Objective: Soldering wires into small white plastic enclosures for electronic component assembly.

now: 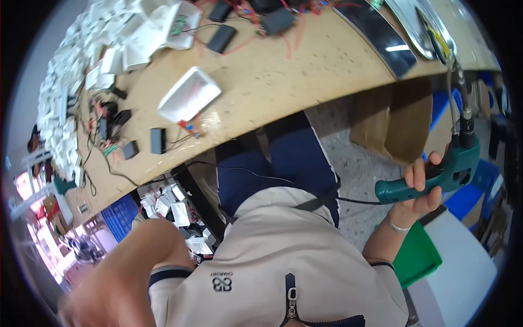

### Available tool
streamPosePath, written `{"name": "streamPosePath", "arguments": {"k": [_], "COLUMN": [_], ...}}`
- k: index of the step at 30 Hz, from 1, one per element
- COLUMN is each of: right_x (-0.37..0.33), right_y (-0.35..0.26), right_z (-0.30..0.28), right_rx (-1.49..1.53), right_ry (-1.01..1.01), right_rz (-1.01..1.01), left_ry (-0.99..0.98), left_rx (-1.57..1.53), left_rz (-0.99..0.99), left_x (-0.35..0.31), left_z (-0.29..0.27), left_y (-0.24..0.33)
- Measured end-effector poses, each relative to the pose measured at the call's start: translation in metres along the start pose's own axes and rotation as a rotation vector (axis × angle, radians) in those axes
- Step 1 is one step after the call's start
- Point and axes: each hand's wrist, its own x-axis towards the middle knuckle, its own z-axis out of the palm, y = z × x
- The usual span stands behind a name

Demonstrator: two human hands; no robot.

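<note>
A green pistol-shaped soldering gun, with a metal tube running from its front, is gripped in my right hand off the table's right side. My fingers wrap round its handle, and a black cord trails from the handle's end across my lap. At the lower left, my left arm is bent back toward me. My left hand is smeared by motion and cut by the frame's dark rim, so its fingers cannot be made out. On the table, an open white plastic housing lies tilted, with small red and blue parts beside it.
White housings pile up along the wooden table's left side. Black boxes with wires lie nearby. A dark glossy panel and a metal tray holding pliers are at far right. A cardboard box stands below.
</note>
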Motion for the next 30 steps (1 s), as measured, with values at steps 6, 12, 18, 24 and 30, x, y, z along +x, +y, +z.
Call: {"name": "streamPosePath", "arguments": {"k": [6,12,18,24,30], "right_x": [0.024,0.031,0.04,0.056,0.079], "right_y": [0.037,0.026,0.038,0.05,0.074], "right_z": [0.013,0.036,0.045,0.052,0.05], "right_rx": [0.007,-0.029,-0.057,0.022,0.069], "right_ry": [-0.103,-0.151,-0.235,-0.256,-0.326], "right_rz": [0.118,0.18,0.265,0.309,0.431], "left_ry": [-0.915,-0.902,-0.596,0.678,0.693], "left_rx": [0.769,0.657,0.591,-0.379,0.121], "left_rz": [-1.046,-1.324,-1.465,-1.584,-1.717], "left_x": [-0.145,-0.171,-0.166,-0.119,-0.096], "left_z": [0.033,0.046,0.02,-0.102,-0.18], "left_y": [-0.002,-0.014,-0.008,0.047,0.197]}}
